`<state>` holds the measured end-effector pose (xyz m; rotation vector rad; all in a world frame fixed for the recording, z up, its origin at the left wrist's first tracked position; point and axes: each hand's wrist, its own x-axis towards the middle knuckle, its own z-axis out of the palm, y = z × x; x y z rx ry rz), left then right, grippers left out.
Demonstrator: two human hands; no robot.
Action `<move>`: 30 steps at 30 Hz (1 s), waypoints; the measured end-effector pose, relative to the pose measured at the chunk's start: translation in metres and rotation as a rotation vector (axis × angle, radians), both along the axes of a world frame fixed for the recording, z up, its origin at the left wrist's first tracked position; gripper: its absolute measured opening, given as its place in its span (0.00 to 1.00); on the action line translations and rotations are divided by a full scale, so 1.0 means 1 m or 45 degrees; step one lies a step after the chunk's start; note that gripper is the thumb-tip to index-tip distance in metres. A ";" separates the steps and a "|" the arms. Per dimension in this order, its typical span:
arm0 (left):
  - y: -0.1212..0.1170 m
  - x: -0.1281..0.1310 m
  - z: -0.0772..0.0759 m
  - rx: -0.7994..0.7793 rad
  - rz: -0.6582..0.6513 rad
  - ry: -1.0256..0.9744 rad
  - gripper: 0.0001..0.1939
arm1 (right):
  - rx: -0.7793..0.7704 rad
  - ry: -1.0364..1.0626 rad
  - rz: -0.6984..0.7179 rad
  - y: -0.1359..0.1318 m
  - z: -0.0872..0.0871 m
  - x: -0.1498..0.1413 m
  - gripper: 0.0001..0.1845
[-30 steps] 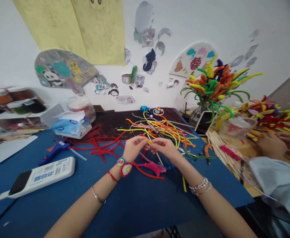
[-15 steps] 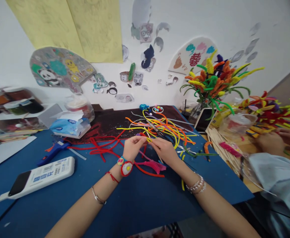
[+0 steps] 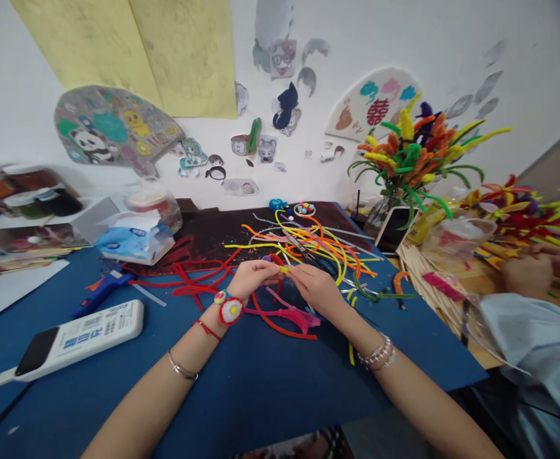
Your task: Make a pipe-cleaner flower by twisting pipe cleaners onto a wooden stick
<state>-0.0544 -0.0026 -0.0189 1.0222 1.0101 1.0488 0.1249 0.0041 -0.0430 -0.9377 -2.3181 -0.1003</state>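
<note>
Left hand (image 3: 256,280) and right hand (image 3: 316,287): fingertips pressed together, pinching short yellow pipe cleaner (image 3: 284,269), apparently from both sides; view partly hidden by fingers. Held above blue desk mat (image 3: 261,382), near far edge, just beside red pipe cleaners (image 3: 198,280).

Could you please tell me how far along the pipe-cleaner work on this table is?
Done, by the look of it: a bouquet of pipe-cleaner flowers in a glass vase. In hand: the left hand and right hand pinch a small yellow pipe-cleaner piece between them. Left: loose yellow and orange pipe cleaners and red ones.
</note>
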 end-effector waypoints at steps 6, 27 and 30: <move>0.007 -0.013 -0.002 0.017 -0.132 0.083 0.15 | -0.007 -0.022 0.058 -0.001 0.003 0.000 0.15; 0.005 -0.026 -0.008 1.584 -0.064 1.430 0.11 | -0.711 0.517 0.180 -0.005 0.012 -0.008 0.15; 0.005 -0.028 -0.009 1.733 -0.067 1.488 0.11 | -1.075 0.724 0.254 -0.002 0.008 -0.008 0.15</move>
